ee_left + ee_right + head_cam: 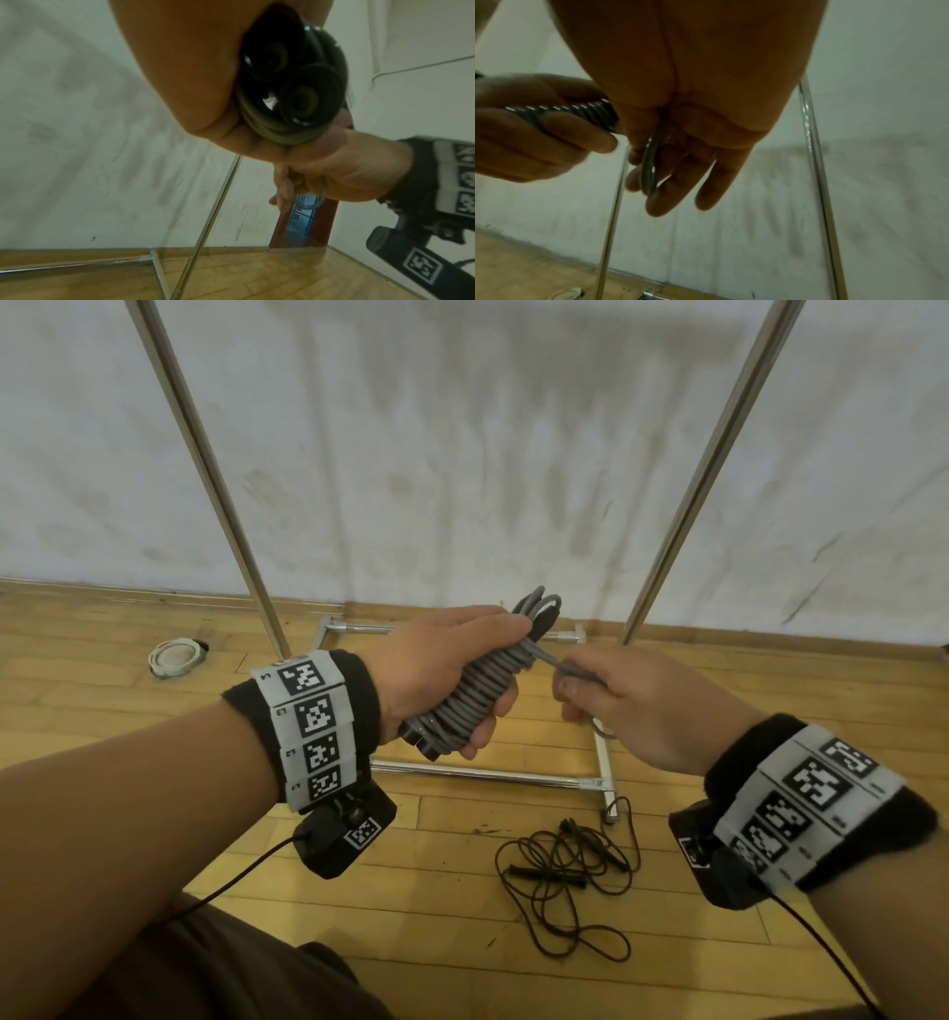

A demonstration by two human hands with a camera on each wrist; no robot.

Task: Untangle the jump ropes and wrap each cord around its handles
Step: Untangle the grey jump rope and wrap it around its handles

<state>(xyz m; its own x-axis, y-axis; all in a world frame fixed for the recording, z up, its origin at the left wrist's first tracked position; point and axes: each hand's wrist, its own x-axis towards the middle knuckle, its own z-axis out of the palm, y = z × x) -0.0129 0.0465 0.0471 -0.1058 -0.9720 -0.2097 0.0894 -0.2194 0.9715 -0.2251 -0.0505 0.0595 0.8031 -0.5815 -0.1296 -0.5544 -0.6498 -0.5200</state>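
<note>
Wood floor: one black rope; hands hold one grey rope.

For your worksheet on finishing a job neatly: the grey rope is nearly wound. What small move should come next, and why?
Probably tuck the last loop. The left hand grips the grey rope bundle, coiled tight round its handles; the right hand pinches the short free end. Little cord is left, so securing it under a coil seems best. The black rope lies loose on the floor.
</note>
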